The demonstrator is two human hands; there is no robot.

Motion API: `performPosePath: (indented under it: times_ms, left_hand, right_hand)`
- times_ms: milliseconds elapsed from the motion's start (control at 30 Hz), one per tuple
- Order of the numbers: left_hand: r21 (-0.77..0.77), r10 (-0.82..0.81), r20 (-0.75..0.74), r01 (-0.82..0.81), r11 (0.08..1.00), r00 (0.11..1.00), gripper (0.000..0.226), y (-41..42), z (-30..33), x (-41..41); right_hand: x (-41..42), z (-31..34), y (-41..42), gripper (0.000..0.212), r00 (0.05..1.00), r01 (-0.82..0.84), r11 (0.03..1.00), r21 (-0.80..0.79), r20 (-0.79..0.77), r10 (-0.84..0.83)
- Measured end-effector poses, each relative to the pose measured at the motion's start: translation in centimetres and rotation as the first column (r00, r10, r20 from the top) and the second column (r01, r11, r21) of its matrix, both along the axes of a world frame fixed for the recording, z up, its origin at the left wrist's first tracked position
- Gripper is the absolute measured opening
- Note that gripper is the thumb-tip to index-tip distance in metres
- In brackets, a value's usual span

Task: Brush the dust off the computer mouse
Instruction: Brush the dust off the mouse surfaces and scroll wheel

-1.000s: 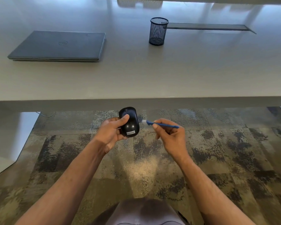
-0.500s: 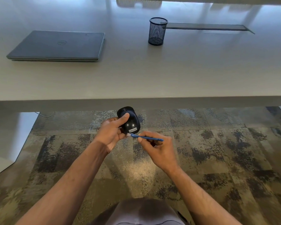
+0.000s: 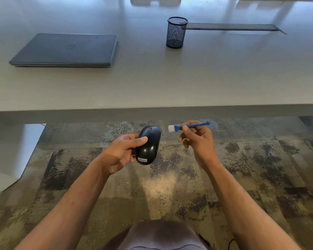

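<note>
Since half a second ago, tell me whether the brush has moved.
Yes. The brush has lifted off the near end of the mouse and swung up and right, toward the desk edge; its bristles now sit clear of the mouse.

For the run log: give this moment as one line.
left hand: holds mouse | right hand: holds brush | bristles: off mouse

dim, cool daylight | glare on desk [image 3: 188, 83] | wide-angle edge bending

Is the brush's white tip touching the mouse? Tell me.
Apart. The head view shows carpet between the brush bristles and the mouse, held in the left hand; the right hand holds the brush.
</note>
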State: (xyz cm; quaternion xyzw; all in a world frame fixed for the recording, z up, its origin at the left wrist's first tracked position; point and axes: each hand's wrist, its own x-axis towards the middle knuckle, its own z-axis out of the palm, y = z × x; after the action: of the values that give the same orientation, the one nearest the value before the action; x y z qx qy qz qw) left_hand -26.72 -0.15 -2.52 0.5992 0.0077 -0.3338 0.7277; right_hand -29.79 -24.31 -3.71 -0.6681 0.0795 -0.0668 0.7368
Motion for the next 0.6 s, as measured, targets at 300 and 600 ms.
performPosePath:
  times_ms: [300, 600]
  left_hand:
    - [-0.005, -0.119, 0.042, 0.120, 0.993, 0.992, 0.058, 0.2, 0.2, -0.2]
    - [-0.007, -0.095, 0.045, 0.096, 0.995, 0.994, 0.058, 0.8, 0.0, -0.3]
  right_hand:
    - [3.8, 2.8, 1.5, 0.008, 0.991, -0.104, 0.994, -0.014, -0.089, 0.103]
    - [3.7, 2.4, 2.1, 0.010, 0.962, -0.243, 0.970, 0.018, -0.121, 0.244]
